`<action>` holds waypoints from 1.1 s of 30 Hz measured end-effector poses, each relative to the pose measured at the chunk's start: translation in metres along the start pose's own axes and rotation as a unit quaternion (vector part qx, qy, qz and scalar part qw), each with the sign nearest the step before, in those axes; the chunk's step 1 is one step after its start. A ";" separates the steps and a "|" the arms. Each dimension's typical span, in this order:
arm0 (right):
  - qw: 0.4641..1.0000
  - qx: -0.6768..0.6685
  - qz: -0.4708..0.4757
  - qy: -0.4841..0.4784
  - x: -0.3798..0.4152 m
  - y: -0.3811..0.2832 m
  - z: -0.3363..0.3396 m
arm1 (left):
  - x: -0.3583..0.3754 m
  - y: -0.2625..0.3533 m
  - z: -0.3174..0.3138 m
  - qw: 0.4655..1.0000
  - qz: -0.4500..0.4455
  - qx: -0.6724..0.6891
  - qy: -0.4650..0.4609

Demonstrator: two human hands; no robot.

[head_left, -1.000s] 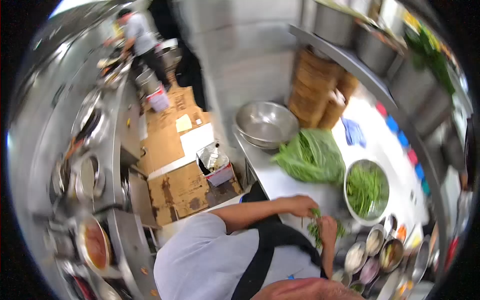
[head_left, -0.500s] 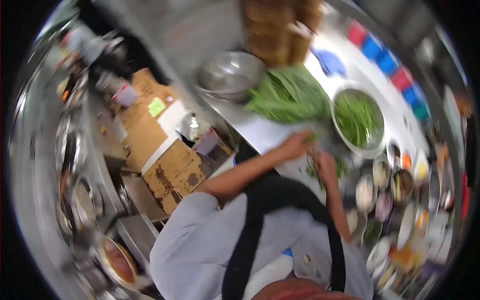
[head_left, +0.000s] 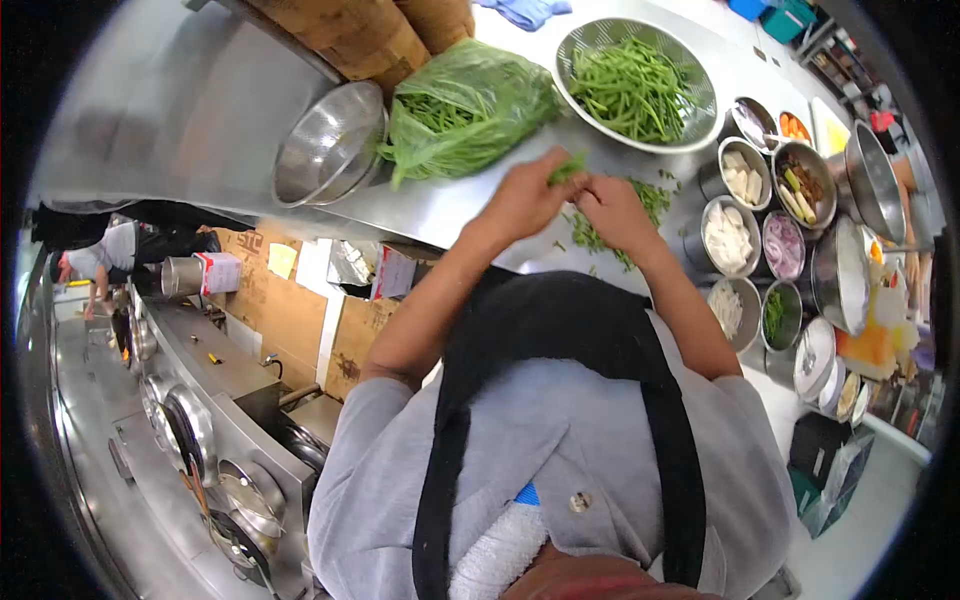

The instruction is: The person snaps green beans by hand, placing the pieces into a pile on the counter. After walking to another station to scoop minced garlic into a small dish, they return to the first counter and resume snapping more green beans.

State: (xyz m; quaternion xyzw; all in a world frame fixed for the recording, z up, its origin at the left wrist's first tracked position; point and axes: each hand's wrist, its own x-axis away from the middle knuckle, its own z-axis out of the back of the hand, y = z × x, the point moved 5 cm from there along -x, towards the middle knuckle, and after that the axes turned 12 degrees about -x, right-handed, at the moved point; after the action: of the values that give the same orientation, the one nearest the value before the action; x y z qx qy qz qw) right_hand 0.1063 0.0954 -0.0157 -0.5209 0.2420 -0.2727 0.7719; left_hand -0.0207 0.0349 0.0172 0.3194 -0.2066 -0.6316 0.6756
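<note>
My left hand (head_left: 530, 197) is closed around a small bunch of green beans (head_left: 568, 168), whose green ends stick out above the fingers. My right hand (head_left: 615, 210) meets it over the steel counter, fingers pinched together; what lies between them is hidden. Small green bean pieces (head_left: 645, 200) are scattered on the counter beside and beneath my right hand. Beyond my hands, a colander (head_left: 712, 118) holds many trimmed-looking green beans. Left of it lies a clear plastic bag (head_left: 480, 130) full of more green beans.
Nested metal bowls (head_left: 325, 145) stand left of the bag, before brown cardboard-like stacks (head_left: 345, 40). Several containers of cut food, including sliced red onion (head_left: 784, 246), crowd the right. A blue cloth (head_left: 525, 10) lies at the back. Pans (head_left: 190, 430) and another person (head_left: 105, 250) are at left.
My hands have come together, the right one moving up to the left. The camera view has turned and shifted, so the colander and bag appear higher in the picture.
</note>
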 end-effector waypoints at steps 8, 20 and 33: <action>0.787 -0.582 -0.200 0.039 0.006 0.035 -0.005 | 0.036 -0.016 -0.009 0.932 0.138 0.336 -0.016; 0.672 -0.646 -0.334 -0.140 0.013 0.011 -0.017 | 0.042 -0.048 -0.052 0.976 0.113 -0.188 -0.003; 0.767 -0.541 -0.336 -0.081 0.020 0.026 0.005 | 0.036 -0.089 -0.076 0.973 0.226 -0.049 -0.014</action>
State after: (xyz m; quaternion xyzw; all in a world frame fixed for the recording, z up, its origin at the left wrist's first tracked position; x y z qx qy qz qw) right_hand 0.1292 0.0932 -0.0403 -0.9204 0.0952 -0.2952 0.2379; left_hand -0.0289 0.0124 -0.1037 0.2219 -0.2516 -0.4759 0.8130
